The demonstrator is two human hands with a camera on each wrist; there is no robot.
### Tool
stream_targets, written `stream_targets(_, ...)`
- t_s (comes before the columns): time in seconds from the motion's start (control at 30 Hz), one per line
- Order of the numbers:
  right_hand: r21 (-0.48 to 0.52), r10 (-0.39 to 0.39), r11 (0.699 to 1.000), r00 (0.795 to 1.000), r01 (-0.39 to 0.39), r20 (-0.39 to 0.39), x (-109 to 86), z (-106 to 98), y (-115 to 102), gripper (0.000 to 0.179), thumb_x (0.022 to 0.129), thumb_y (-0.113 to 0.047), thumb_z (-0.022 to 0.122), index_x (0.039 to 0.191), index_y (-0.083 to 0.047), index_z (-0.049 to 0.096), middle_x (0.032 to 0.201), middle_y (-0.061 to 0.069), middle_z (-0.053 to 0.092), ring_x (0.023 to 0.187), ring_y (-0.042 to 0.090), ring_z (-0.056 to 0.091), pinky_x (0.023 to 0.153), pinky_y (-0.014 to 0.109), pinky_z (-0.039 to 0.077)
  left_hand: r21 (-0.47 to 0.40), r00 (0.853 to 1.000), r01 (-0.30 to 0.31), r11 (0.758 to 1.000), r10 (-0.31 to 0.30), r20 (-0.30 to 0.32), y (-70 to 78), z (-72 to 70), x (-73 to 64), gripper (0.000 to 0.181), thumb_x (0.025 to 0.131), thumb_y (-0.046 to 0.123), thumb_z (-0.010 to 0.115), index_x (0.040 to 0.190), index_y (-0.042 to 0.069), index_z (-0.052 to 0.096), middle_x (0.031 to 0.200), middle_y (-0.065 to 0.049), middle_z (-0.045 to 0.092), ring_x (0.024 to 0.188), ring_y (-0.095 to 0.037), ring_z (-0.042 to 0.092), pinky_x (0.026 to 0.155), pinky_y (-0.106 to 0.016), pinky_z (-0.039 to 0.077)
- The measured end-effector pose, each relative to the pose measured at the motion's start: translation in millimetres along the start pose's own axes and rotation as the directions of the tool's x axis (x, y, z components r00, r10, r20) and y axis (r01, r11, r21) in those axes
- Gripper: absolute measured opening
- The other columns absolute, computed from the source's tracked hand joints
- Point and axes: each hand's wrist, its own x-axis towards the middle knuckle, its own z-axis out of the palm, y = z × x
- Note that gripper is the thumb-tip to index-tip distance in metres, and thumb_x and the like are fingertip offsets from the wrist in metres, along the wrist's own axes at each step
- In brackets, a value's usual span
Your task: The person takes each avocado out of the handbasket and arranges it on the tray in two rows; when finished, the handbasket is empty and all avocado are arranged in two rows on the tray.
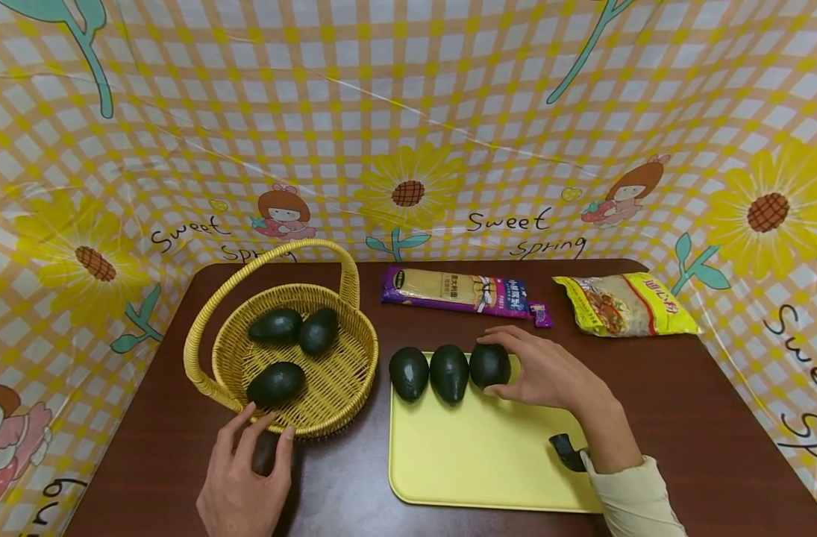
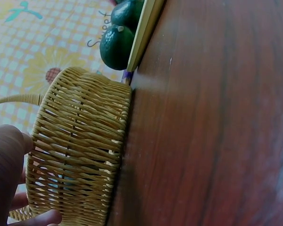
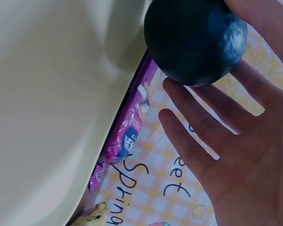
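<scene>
Near the tray's far edge, my right hand [image 1: 549, 371] holds a dark green avocado [image 1: 490, 366] between thumb and fingers. In the right wrist view, that avocado [image 3: 195, 40] looks round and glossy, with some fingers spread below it. To its left, two more avocados [image 1: 449, 373] stand side by side along the yellow tray [image 1: 475, 462]. My left hand [image 1: 247, 473] rests its relaxed fingertips at the near rim of the wicker basket [image 1: 344, 414]. Inside the basket lie three avocados [image 1: 276, 384]. The left wrist view shows the thumb at the rim of the basket [image 2: 80, 141].
Behind the tray lies a purple pasta packet [image 1: 448, 291]. A yellow food bag [image 1: 626, 304] is at the back right of the brown table [image 1: 690, 432]. A tall handle [image 1: 196, 335] arches over the basket. Checkered cloth [image 1: 408, 89] hangs around the back and sides.
</scene>
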Motion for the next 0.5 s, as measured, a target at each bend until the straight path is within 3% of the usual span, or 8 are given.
stream_targets(0.5,0.009,0.045,0.999,0.997,-0.045,0.062,-2.1,5.8,3.3,0.073,0.080,-0.045,0.096,0.142,-0.017,0.068,0.148,0.010,0.063,0.129,0.038,0.066,0.101,0.060,0.056,0.001,1.000,0.001,1.000,-0.001,0.003,-0.5,0.2,-0.1,0.031,0.086,0.029,0.094,0.110,0.013,0.083,0.129,-0.011,0.072,0.094,-0.037,0.074,0.060,-0.060,0.058)
